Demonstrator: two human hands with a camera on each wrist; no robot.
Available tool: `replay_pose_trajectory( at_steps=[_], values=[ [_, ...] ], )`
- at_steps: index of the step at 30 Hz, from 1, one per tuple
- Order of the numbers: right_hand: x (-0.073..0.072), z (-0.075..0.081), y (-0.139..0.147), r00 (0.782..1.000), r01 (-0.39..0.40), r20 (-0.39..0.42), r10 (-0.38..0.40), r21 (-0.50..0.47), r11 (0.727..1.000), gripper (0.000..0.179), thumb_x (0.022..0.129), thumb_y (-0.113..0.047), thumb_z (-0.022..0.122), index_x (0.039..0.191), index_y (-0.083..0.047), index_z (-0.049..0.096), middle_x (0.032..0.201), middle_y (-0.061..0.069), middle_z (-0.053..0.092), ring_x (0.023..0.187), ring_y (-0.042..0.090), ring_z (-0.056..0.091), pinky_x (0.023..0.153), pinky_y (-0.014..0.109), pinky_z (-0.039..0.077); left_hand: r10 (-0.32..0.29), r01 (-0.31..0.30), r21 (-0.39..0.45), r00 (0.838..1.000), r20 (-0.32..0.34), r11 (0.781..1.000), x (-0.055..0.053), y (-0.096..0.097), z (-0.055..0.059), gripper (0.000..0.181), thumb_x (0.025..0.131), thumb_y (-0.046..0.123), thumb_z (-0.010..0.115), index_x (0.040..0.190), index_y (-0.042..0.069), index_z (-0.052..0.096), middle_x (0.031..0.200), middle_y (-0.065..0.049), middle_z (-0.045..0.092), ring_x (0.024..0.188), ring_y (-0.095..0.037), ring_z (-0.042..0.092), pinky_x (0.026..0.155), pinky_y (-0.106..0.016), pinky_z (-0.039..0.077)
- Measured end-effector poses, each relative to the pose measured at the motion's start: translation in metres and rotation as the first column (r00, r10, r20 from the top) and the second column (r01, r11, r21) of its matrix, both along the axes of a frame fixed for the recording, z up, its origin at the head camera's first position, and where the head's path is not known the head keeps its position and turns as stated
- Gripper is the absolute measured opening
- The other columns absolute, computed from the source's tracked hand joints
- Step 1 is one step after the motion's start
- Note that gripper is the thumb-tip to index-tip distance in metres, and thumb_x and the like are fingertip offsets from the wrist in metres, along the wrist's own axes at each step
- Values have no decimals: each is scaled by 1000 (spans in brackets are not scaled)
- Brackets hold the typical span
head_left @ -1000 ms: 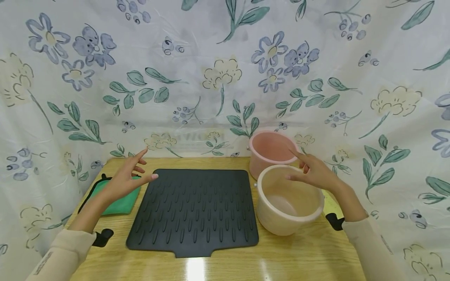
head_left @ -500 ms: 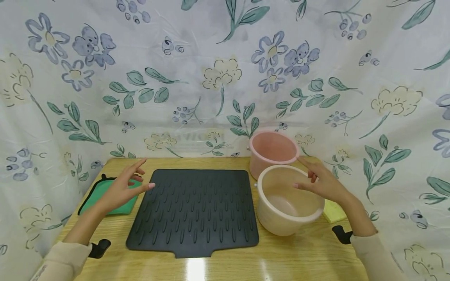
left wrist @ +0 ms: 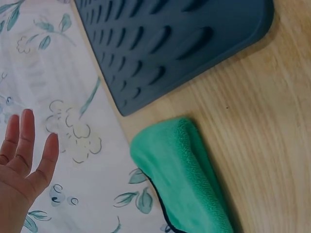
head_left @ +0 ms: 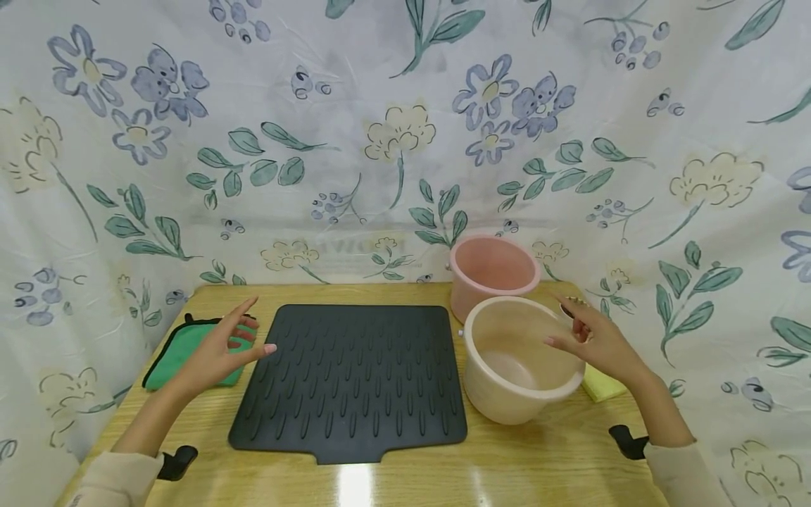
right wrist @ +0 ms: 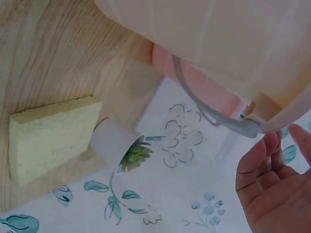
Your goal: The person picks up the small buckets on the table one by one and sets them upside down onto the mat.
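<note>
My left hand (head_left: 215, 357) hovers over a folded green cloth (head_left: 172, 352) with black edging, fingers spread and holding nothing. In the left wrist view the cloth (left wrist: 170, 170) lies beside the ribbed dark mat (left wrist: 146, 58). At the right, my right hand (head_left: 598, 343) is by the rim of a cream bucket (head_left: 507, 403), thumb and fingers apart. The right wrist view has its fingertips right at the bucket's rim, near the end of a grey handle (right wrist: 214, 112). Nothing lies between these fingers.
A pink bucket (head_left: 467, 301) stands behind the cream one. The dark ribbed mat (head_left: 348, 384) covers the table's middle. A yellow sponge (head_left: 602, 384) and a small white pot (right wrist: 112, 144) with a green plant are at the right. Floral fabric (head_left: 380, 176) hangs behind the wooden table (head_left: 418, 482).
My right hand has moved right and down, from over the cream bucket to its right rim, uncovering the sponge. My left hand has lowered slightly, toward the left. The objects have stayed put.
</note>
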State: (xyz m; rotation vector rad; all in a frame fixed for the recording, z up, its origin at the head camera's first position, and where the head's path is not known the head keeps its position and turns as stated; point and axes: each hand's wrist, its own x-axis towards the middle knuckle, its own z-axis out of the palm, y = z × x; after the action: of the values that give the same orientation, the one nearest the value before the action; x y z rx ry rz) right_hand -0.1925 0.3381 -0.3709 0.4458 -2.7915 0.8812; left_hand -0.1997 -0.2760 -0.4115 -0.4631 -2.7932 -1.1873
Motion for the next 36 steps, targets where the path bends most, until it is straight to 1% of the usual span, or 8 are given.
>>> replay_pose_trajectory(
  at_steps=[6,9,16,19,23,27,31,36],
  values=[
    [7,-8,8,998,64,-12,-64,8,998,77,88,-31,76,152,-8,40,88,8,49,76,15,43,65,27,39,7,-7,-1,1000,0,1000,5,-1,-8,90,94,27,69,161,22,9,128,-16,50,105,-32,57,88,-52,46],
    [10,-13,11,996,81,-22,-81,5,997,76,89,-30,75,152,-8,40,89,8,50,76,13,43,65,26,40,7,-7,1,1000,2,1000,8,-2,-13,89,94,26,69,161,22,11,127,-14,51,102,-28,56,86,-48,46],
    [16,-25,13,991,108,-62,-115,-97,989,69,90,-24,74,148,-4,44,87,5,49,72,7,44,59,23,39,23,-23,-9,1000,17,1000,13,-6,-25,89,94,26,70,161,24,12,125,-14,51,99,-21,55,84,-43,48],
    [18,-31,15,989,134,-49,-141,-120,984,66,91,-24,73,148,-4,45,86,4,47,71,6,44,57,23,37,29,-29,-1,999,27,1000,15,-8,-29,87,93,26,70,161,22,14,125,-16,52,97,-15,55,84,-44,47],
    [19,-37,16,984,172,-18,-177,-152,973,64,93,-24,71,147,-4,45,85,3,48,72,5,45,57,21,39,30,-30,4,999,39,1000,18,-10,-36,85,93,25,70,160,20,18,124,-16,53,93,-8,55,81,-39,48],
    [20,-42,18,973,227,11,-230,-216,950,60,96,-23,67,148,-3,45,84,0,51,73,2,48,57,22,39,22,-23,13,998,58,1000,21,-12,-42,83,93,25,70,160,19,19,122,-16,52,91,-6,55,77,-32,48],
    [23,-45,18,958,285,46,-284,-301,910,57,98,-24,63,149,-3,44,83,-5,52,73,2,50,56,23,38,15,-17,30,997,81,999,23,-14,-47,83,93,24,70,160,19,20,121,-17,51,90,-7,54,74,-29,48],
    [28,-52,16,951,309,85,-299,-349,885,57,99,-26,61,149,-2,44,81,-9,50,71,3,49,58,21,41,18,-23,47,994,105,999,25,-15,-51,84,93,24,71,160,19,20,118,-17,51,89,-8,53,73,-29,49]
  ],
)
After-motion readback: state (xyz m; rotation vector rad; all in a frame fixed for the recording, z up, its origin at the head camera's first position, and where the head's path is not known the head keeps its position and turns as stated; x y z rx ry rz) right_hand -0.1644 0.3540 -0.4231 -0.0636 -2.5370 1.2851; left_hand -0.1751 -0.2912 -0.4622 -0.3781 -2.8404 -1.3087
